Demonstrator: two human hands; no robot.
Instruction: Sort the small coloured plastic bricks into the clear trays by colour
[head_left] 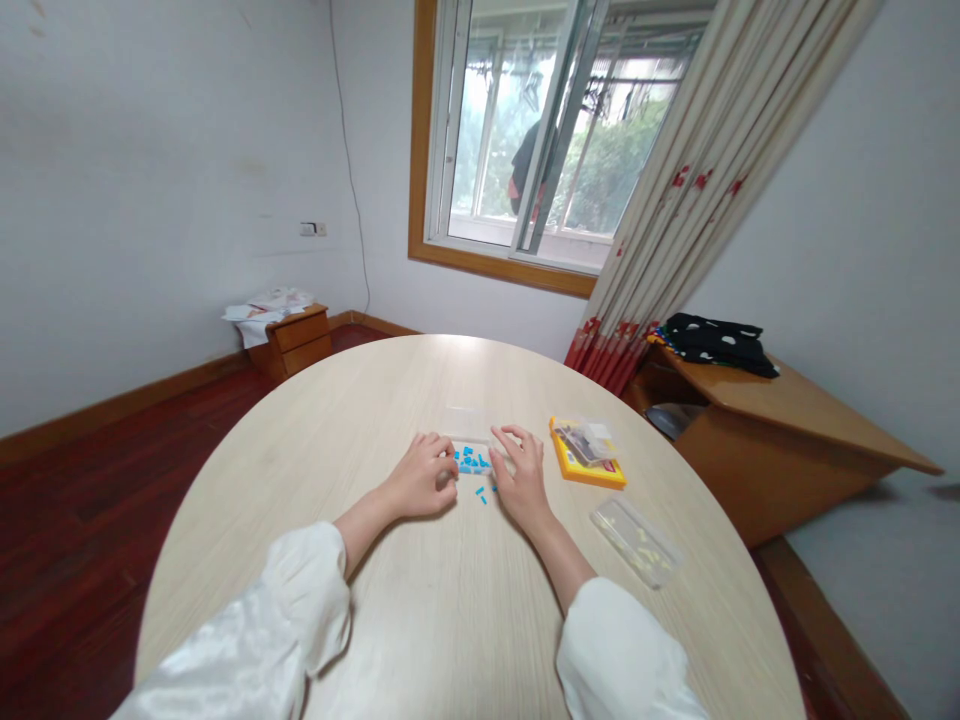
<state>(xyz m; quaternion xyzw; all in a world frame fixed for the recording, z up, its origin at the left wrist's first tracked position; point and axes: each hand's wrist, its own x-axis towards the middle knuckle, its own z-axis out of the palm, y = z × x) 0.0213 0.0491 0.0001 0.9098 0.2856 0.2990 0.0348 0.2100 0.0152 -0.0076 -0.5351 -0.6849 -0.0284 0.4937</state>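
A small clear plastic box (pixel 472 443) lies on the table between my hands, with several small blue plastic pieces (pixel 471 461) in it. A few more blue pieces (pixel 481 493) lie loose on the tabletop just in front of it. At the box's left end is my left hand (pixel 421 480), fingers curled in towards the thumb; whatever they hold, if anything, is hidden. My right hand (pixel 522 478) rests by the right end, its fingers apart and the thumb close to the box's edge. No object shows between the right fingers.
Right of my right hand lies a yellow box (pixel 589 478) with clear plastic packaging (pixel 598 440) on top. Nearer me is a clear tray (pixel 636 540) of pale yellow pieces. The round table (pixel 360 620) has a wooden desk (pixel 735 440) beyond its right edge.
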